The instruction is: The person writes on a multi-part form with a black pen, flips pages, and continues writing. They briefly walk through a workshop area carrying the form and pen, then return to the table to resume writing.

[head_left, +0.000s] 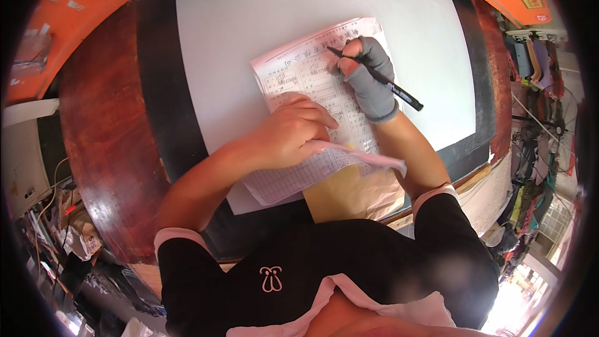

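Observation:
My right hand, in a grey fingerless glove, grips a black marker pen. Its tip points at the upper part of a printed form that bears handwriting. My left hand rests on the form's left side, and its fingers lie across the paper. Below that hand, a gridded sheet curls up along its edge. Under it a yellow-brown paper sheet or envelope sticks out toward my body. Part of the form is hidden by both hands.
A large white sheet covers the middle of the table over a black strip. Reddish-brown tabletop shows at the left. An orange machine frame curves along the far side. Hanging coloured pieces are at the right.

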Demonstrator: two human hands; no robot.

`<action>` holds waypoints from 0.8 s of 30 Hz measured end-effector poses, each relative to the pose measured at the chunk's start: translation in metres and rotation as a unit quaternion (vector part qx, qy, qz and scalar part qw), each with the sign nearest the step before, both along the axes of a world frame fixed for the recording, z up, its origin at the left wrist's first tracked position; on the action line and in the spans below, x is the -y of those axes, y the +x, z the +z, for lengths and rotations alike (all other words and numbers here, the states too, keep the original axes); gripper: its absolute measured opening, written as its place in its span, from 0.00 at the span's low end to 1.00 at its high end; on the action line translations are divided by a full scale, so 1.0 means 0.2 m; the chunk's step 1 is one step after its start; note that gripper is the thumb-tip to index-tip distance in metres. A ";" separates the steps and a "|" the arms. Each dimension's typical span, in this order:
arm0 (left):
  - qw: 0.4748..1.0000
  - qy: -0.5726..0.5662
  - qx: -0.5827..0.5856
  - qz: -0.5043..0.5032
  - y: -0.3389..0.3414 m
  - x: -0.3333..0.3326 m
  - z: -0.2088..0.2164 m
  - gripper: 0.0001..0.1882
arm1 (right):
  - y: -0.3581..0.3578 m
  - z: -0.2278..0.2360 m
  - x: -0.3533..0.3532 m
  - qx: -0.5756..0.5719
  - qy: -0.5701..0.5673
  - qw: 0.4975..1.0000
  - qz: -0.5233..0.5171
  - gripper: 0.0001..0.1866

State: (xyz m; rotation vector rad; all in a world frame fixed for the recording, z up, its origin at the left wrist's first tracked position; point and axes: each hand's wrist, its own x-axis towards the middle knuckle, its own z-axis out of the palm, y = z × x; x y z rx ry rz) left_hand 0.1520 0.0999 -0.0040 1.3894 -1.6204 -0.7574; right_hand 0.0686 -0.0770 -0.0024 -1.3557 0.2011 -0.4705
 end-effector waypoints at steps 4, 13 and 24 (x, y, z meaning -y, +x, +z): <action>0.999 -0.028 -0.013 -0.014 0.05 0.02 0.00 0.07 | -0.01 -0.01 -0.01 -0.010 -0.057 0.998 0.022 0.06; 0.992 -0.039 0.092 0.073 -0.02 -0.02 -0.01 0.03 | -0.03 -0.01 -0.04 -0.027 -0.161 0.987 -0.005 0.12; 0.981 -0.026 0.149 0.119 -0.09 -0.04 -0.01 0.06 | -0.04 -0.02 -0.04 -0.085 -0.300 0.950 0.002 0.14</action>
